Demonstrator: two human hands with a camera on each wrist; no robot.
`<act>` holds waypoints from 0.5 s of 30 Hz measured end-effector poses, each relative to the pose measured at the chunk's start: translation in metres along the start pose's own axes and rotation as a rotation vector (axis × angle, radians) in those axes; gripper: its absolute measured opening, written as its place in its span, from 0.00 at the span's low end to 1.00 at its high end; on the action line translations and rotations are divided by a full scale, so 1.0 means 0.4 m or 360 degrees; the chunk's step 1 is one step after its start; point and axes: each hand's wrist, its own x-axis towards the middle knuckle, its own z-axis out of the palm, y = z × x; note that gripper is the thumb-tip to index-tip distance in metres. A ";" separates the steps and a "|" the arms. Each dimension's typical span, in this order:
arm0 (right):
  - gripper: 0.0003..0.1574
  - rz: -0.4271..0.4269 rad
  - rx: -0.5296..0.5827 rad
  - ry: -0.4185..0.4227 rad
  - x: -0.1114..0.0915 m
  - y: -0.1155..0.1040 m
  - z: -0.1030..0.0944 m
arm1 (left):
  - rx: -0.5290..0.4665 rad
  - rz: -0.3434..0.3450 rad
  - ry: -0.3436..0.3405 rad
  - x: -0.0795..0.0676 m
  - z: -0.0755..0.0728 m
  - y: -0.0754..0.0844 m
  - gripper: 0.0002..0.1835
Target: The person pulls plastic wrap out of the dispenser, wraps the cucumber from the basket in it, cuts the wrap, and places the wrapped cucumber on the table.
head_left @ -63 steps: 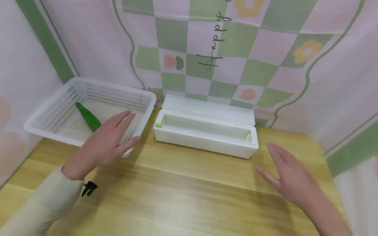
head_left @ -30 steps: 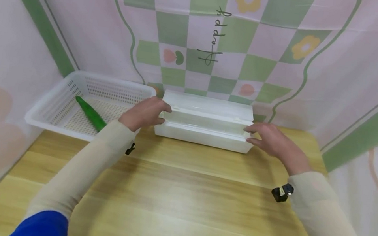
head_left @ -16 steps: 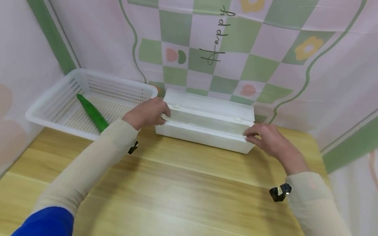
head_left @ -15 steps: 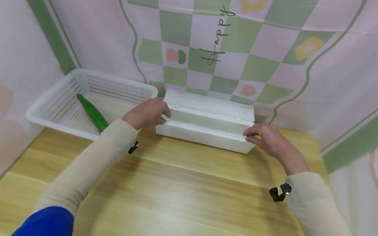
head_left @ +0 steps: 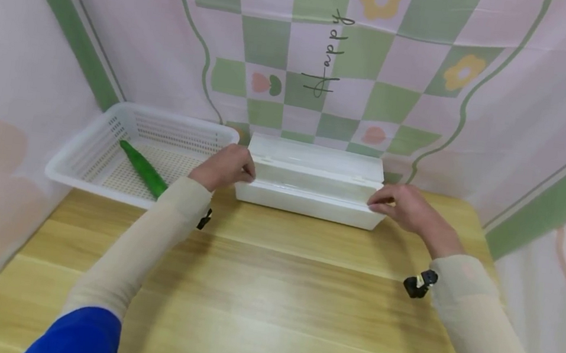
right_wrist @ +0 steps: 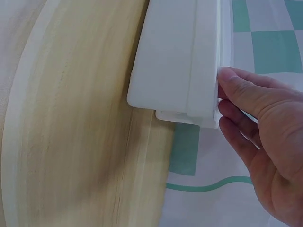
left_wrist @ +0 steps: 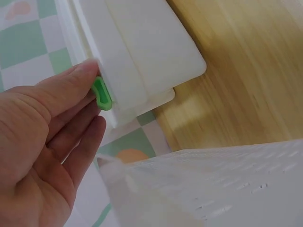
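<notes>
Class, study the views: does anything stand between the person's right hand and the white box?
Nothing visible does: the right hand touches the white box at its right end, with no object between them.

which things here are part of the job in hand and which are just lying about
In the job:
white box, its lid open
left grip, fingertips at the box's left end beside the green tab
right grip, fingertips at its right end

Apparently just lying about:
white basket, held by neither grip
cucumber-like green item inside it, unheld, though it could belong
</notes>
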 end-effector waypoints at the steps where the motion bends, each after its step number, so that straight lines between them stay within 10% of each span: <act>1: 0.07 0.0005 0.0015 0.0004 0.000 0.000 0.000 | -0.0007 -0.0004 0.0011 0.003 0.003 0.000 0.06; 15: 0.04 -0.0023 -0.0081 0.0108 0.014 0.002 0.025 | 0.0135 0.0025 0.0095 0.015 0.032 0.019 0.27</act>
